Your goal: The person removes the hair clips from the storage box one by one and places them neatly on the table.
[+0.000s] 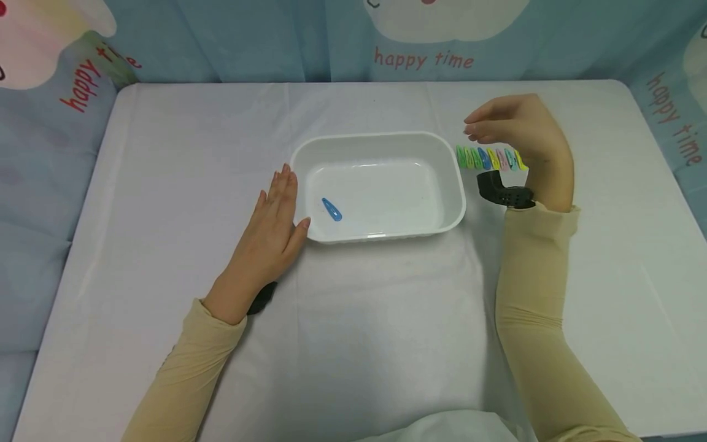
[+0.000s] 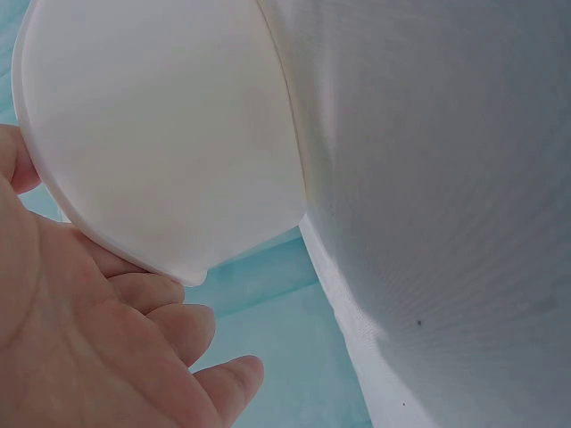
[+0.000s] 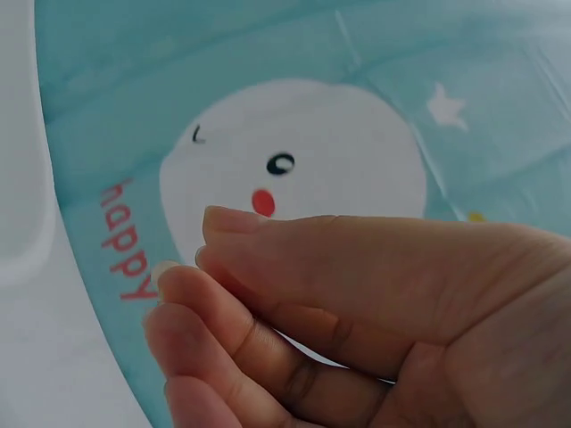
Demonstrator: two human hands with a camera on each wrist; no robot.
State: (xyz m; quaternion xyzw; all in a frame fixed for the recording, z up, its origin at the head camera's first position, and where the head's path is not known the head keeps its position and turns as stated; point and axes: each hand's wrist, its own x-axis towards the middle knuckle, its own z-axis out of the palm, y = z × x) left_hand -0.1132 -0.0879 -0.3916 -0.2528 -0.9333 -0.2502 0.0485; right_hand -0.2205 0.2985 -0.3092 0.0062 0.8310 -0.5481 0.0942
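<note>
A white tray (image 1: 381, 231) stands mid-table, with one blue snap hair clip (image 1: 332, 209) lying in its left part. My left hand (image 1: 270, 227) rests along the tray's left end, its fingers nearly straight; the left wrist view shows the fingers (image 2: 183, 325) touching the rim. To the right of the tray runs a row of colourful hair clips (image 1: 486, 158): green, blue, yellow, pink. Above that row hovers my right hand (image 1: 519, 126), bent at the wrist, its fingers loosely curved. In the right wrist view the thumb and fingertips (image 3: 227, 221) come close together, with no clip visible between them.
The table (image 1: 386, 325) has a white cloth. Blue curtains (image 1: 265, 43) printed with "happy time" border its back and sides. A black wrist strap (image 1: 505, 191) sits on the right wrist, close to the clip row.
</note>
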